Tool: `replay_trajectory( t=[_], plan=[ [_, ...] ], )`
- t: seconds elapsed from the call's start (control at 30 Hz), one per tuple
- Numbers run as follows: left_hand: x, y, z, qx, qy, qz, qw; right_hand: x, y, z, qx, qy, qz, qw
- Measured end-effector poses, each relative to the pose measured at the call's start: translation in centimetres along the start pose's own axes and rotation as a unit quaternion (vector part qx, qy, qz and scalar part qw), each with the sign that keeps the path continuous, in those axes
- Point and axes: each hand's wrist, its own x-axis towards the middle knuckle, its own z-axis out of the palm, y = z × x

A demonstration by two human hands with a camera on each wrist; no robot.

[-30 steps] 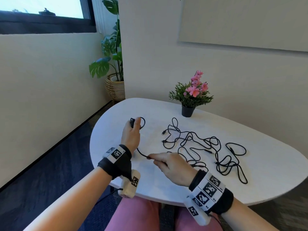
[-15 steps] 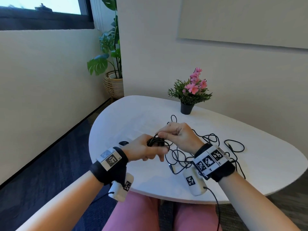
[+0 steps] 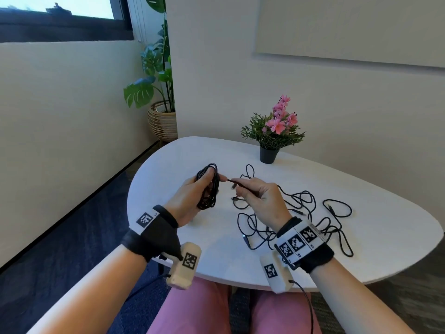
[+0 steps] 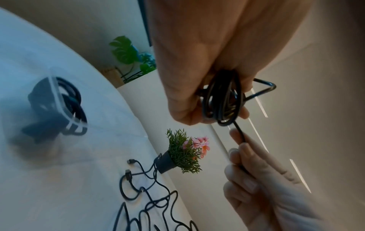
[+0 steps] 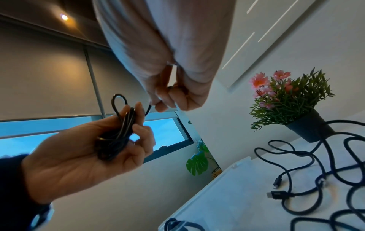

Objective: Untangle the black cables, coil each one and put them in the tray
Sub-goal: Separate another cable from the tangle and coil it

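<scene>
My left hand [image 3: 190,197] is raised above the white table [image 3: 168,165] and grips a coiled black cable [image 3: 209,189], with several loops bunched between thumb and fingers [image 4: 223,100]. My right hand [image 3: 257,198] pinches the short free tail [image 3: 231,181] of that same coil just right of it. The other black cables [image 3: 298,208] lie tangled on the table under and right of my right wrist. A clear tray [image 4: 59,100] with one coiled cable in it stands on the table; its rim [image 5: 237,164] also shows in the right wrist view.
A small potted plant [image 3: 272,133] with pink flowers stands at the table's back, behind the tangle. Loose cable plugs [image 5: 276,193] lie near the tray. A large leafy plant [image 3: 154,75] in a wicker pot stands on the floor by the wall.
A second ago my hands were apart, the right drawing cable along the table. They came together, and now the left holds a full coil raised off the table while the right pinches its tail.
</scene>
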Motion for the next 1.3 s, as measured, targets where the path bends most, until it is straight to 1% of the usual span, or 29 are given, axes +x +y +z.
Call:
replay_trajectory(
  t=[0.07, 0.13, 0.2, 0.27, 0.37, 0.47, 0.53, 0.6, 0.67, 0.7, 0.77, 0.83, 0.9, 0.97, 1.0, 1.07, 1.13, 1.2, 1.3],
  plan=[
    [0.2, 0.3, -0.2, -0.009, 0.034, -0.002, 0.999, -0.4, 0.1, 0.1, -0.031, -0.015, -0.004, 0.999],
    [0.8, 0.3, -0.5, -0.031, 0.093, 0.003, 0.995, -0.7, 0.0, 0.3, -0.047, -0.037, 0.001, 0.998],
    [1.5, 0.1, -0.8, -0.021, 0.15, 0.013, 0.988, -1.0, -0.7, 0.6, -0.044, -0.041, -0.01, 0.998],
    [2.0, -0.2, -0.8, 0.031, 0.191, 0.024, 0.981, -1.3, -1.7, 1.3, -0.04, -0.027, -0.043, 0.998],
    [1.9, -0.2, -0.3, 0.133, 0.215, 0.053, 0.966, -1.3, -2.5, 2.1, -0.03, -0.009, -0.091, 0.995],
    [1.7, -0.4, 0.2, 0.176, 0.199, 0.065, 0.962, -1.1, -2.7, 2.5, 0.033, -0.003, -0.086, 0.996],
    [1.5, -0.8, 0.5, 0.163, 0.179, 0.066, 0.968, -1.1, -2.7, 3.1, 0.069, 0.006, -0.069, 0.995],
    [1.5, -1.3, 0.7, 0.15, 0.163, 0.068, 0.973, -1.1, -2.8, 3.7, 0.099, 0.029, -0.064, 0.993],
    [1.2, -1.2, 1.0, 0.151, 0.144, 0.074, 0.975, -0.8, -2.6, 3.8, 0.083, 0.062, -0.075, 0.992],
    [1.1, -1.2, 1.1, 0.147, 0.13, 0.078, 0.977, -0.5, -2.4, 3.6, 0.07, 0.081, -0.07, 0.992],
    [0.9, -1.1, 1.4, 0.134, 0.101, 0.081, 0.982, 0.2, -2.0, 3.3, 0.092, 0.132, -0.023, 0.987],
    [0.8, -0.9, 1.5, 0.135, 0.102, 0.095, 0.981, 0.8, -1.8, 3.1, 0.128, 0.16, 0.018, 0.979],
    [1.0, -0.7, 1.8, 0.152, 0.119, 0.115, 0.974, 0.8, -1.7, 3.4, 0.126, 0.133, 0.029, 0.983],
    [1.2, -0.4, 1.9, 0.177, 0.128, 0.129, 0.967, 0.5, -1.5, 3.9, 0.099, 0.099, 0.011, 0.99],
    [1.3, -0.4, 2.0, 0.185, 0.129, 0.136, 0.965, 0.4, -1.3, 4.2, 0.081, 0.095, -0.004, 0.992],
    [1.4, -0.6, 2.0, 0.197, 0.122, 0.143, 0.962, 0.5, -0.8, 4.4, 0.057, 0.112, -0.016, 0.992],
    [1.4, -0.7, 1.9, 0.203, 0.126, 0.145, 0.96, 0.8, -0.6, 4.2, 0.05, 0.131, -0.005, 0.99],
    [1.4, -1.0, 1.5, 0.173, 0.128, 0.14, 0.967, 1.1, -0.8, 3.8, 0.045, 0.126, 0.017, 0.991],
    [1.2, -1.6, 1.1, 0.112, 0.113, 0.134, 0.978, 1.4, -1.5, 3.0, 0.05, 0.082, 0.054, 0.994]
  ],
)
